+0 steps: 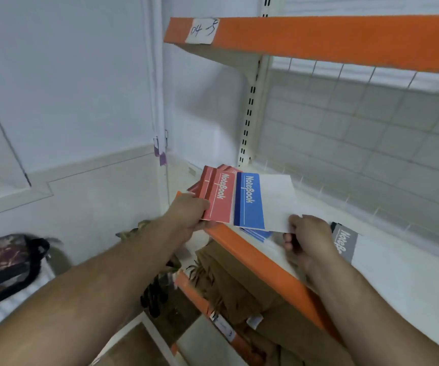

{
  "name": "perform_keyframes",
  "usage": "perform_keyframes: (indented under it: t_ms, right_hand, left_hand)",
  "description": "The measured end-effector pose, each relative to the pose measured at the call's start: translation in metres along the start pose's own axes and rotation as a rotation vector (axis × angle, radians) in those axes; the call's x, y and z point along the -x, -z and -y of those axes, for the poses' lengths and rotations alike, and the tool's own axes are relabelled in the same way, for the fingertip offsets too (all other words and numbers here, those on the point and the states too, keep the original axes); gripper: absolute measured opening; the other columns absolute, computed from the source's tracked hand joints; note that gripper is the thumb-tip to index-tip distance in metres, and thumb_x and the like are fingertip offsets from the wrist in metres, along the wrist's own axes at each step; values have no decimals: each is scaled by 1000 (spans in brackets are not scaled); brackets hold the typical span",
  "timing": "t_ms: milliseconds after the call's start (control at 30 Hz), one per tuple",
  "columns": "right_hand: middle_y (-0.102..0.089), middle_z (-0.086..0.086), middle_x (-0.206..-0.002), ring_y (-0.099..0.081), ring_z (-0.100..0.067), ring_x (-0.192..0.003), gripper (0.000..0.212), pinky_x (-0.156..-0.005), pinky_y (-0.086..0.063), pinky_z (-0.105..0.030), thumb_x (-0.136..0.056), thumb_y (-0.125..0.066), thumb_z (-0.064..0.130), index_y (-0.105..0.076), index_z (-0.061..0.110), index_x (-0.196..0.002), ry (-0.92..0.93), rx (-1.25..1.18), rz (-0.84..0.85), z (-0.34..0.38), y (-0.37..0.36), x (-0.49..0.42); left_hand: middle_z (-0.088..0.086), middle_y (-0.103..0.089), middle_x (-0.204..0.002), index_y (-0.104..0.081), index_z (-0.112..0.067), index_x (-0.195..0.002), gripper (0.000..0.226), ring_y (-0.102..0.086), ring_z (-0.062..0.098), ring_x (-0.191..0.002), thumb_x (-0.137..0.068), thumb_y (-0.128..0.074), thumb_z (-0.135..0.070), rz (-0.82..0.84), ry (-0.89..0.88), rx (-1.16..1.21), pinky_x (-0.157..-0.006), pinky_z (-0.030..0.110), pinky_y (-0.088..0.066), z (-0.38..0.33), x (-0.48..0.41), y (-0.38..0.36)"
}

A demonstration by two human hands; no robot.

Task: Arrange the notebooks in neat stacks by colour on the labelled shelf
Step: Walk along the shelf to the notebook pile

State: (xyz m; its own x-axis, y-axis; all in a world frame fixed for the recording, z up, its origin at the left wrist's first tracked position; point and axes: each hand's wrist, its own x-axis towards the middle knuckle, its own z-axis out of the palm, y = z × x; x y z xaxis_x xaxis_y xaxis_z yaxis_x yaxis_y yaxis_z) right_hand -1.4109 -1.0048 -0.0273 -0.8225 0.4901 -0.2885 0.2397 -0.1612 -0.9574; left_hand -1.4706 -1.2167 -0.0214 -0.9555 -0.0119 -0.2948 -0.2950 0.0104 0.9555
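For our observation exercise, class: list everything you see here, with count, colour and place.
red notebooks: several, red, fanned at the shelf's left end
blue notebook: one, blue and white, beside the red ones
second blue notebook: one, blue, partly hidden beneath it
grey notebook: one, grey and white, on the shelf, right
shelf: one, white with orange edge, centre
label: one, white, top centre
bag: one, dark patterned, lower left
left hand: grips the red notebooks
right hand: pinches the blue notebook

Red notebooks [217, 198] fanned, held over shelf [266, 270] left end. Blue notebook [263, 202] alongside, held above shelf front edge. Grey notebook [345, 244] flat on shelf.
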Motion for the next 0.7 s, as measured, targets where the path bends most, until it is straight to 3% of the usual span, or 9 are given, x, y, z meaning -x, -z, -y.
perform_keyframes:
  t_ms: [100,267,400,467,600,700]
  right_hand:
    - [-44,-11,-62,-39,-21,-45,17,-36,-30,-21,-96,-46,2,-45,9,-80,-2,-52,-111,2,-20,-8]
    - [-43,-11,-60,-40,-19,-42,18,-35,-32,-20,-97,-48,4,-46,10,-80,4,-104,-276,0,-56,-13]
    - [-44,-10,-57,-39,-21,-45,18,-37,-33,-23,-98,-48,4,-48,8,-81,-35,-165,-386,-3,-78,-4]
    - [-45,-10,-57,-40,-21,-46,16,-37,-33,-24,-98,-49,4,-50,8,-83,-24,-176,-433,-3,-84,0]
    - [-47,-10,-62,-43,-19,-48,15,-36,-36,-22,-98,-51,5,-53,8,-84,-13,-195,-523,-8,-91,6]
    - [-48,-9,-62,-44,-19,-48,14,-37,-36,-22,-98,-50,6,-55,9,-85,-11,-193,-546,-9,-92,9]
  left_hand:
    - [7,-70,-96,-58,-15,-104,6,-70,21,-84,-99,-58,-12,108,19,-40,-64,27,-61,-9,-42,8]
    - [11,-71,-86,-59,-12,-87,13,-70,23,-74,-99,-56,-7,247,-8,-151,-55,25,-57,-30,-101,19]
    - [15,-74,-89,-66,-3,-102,13,-73,28,-69,-94,-56,-2,312,-35,-233,-56,32,-60,-34,-136,25]
    - [12,-74,-84,-67,-5,-100,13,-73,28,-67,-93,-55,-5,309,-94,-351,-64,38,-62,-36,-147,26]
    - [4,-67,-76,-65,-14,-85,10,-65,20,-65,-91,-57,-16,261,-310,-694,-54,26,-47,-43,-158,32]
    - [2,-67,-77,-62,-17,-79,14,-65,19,-64,-92,-60,-22,293,-365,-830,-56,27,-50,-42,-167,34]
